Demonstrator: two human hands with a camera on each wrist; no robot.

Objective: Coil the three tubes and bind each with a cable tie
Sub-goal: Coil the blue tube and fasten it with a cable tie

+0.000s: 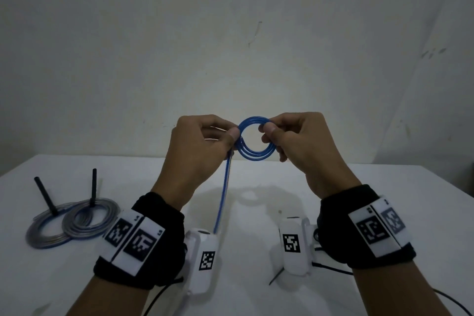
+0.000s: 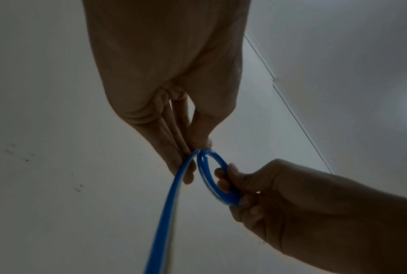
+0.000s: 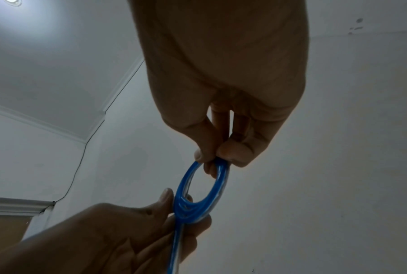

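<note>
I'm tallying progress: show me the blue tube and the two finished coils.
blue tube [image 1: 257, 140]: head view, lower arc of its loops.
left clear coil [image 1: 42, 237]: head view, near rim.
right clear coil [image 1: 91, 220]: head view, near rim.

A blue tube [image 1: 257, 141] is wound into a small upright coil held above the table, its loose tail hanging down; two clear coiled tubes [image 1: 73, 223] overlap at far left, each bound by a black cable tie [image 1: 93, 187]

White table [image 1: 384, 187] against a scuffed pale wall [image 1: 230, 46].
</note>
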